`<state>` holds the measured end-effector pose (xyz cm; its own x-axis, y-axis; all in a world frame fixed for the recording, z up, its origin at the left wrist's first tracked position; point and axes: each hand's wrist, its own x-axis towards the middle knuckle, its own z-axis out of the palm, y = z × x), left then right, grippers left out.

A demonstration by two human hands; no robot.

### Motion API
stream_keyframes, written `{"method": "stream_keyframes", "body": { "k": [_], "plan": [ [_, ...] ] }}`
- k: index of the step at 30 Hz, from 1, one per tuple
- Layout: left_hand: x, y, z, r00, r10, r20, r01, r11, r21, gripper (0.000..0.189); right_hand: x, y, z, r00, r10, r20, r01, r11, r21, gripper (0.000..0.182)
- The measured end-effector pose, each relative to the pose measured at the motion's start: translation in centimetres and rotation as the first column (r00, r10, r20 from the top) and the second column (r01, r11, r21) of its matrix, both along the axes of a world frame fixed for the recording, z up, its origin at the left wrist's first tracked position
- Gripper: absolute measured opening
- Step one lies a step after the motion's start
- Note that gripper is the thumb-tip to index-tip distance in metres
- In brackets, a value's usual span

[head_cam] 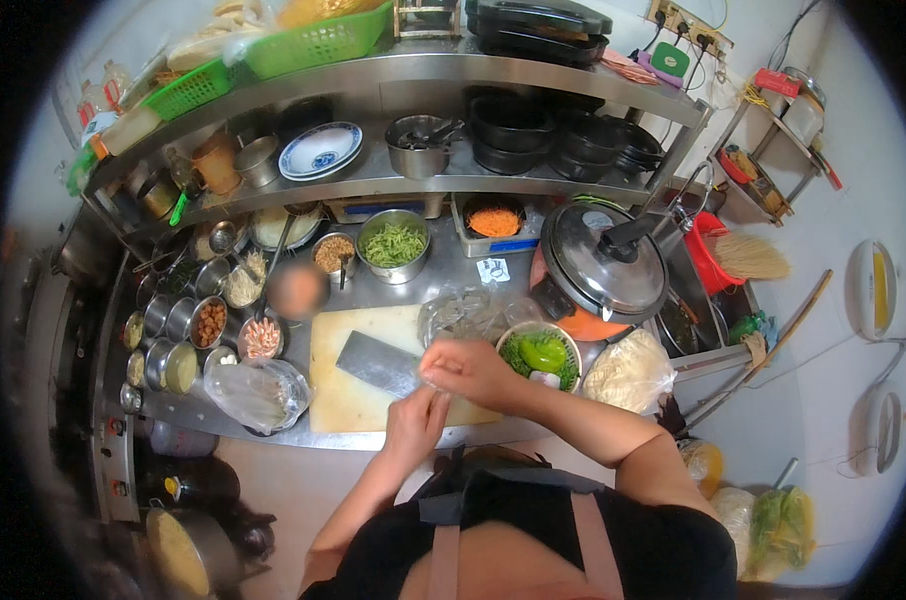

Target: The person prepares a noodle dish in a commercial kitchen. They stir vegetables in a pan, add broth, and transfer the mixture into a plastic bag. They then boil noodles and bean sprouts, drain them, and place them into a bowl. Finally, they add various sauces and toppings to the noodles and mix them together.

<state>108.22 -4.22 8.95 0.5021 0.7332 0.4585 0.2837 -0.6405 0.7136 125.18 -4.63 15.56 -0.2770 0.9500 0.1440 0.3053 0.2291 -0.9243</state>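
Note:
My left hand [415, 424] is raised over the near part of a pale cutting board [333, 409], its fingers pinched together. Just above it, my right hand [464, 367] is curled, and the fingertips of the two hands meet. Whether anything small or thin is between them cannot be seen. A broad cleaver blade [374, 364] lies flat on the board; its right end is hidden behind my hands. Crumpled clear plastic bags [464, 315] lie at the board's far right corner. Beside my right wrist stands a basket [507, 339] with a green pepper [543, 352] and leafy greens.
Metal bowls of ingredients, including crab sticks [261, 339], and a plastic bag [258, 394] crowd the left. Shredded greens [394, 245] stand beyond the board. A large lidded pot [606, 259] and bagged noodles [629, 371] are at right. A steel shelf [393, 184] spans the back.

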Motion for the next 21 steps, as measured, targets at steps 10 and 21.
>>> {"method": "stream_keyframes", "body": {
  "k": [10, 21],
  "plan": [
    [6.3, 12.9, 9.4, 0.220, 0.174, 0.960, 0.697, 0.660, -0.280, 0.052, 8.9, 5.7, 8.2, 0.887, -0.145, 0.439, -0.242, 0.664, 0.708, 0.038],
    [15.6, 21.3, 25.5, 0.572, 0.020, 0.820, 0.026, 0.999, -0.042, 0.051, 28.9, 23.3, 27.0, 0.470, -0.770, 0.431, -0.311, 0.312, 0.898, 0.043]
  ]
}}
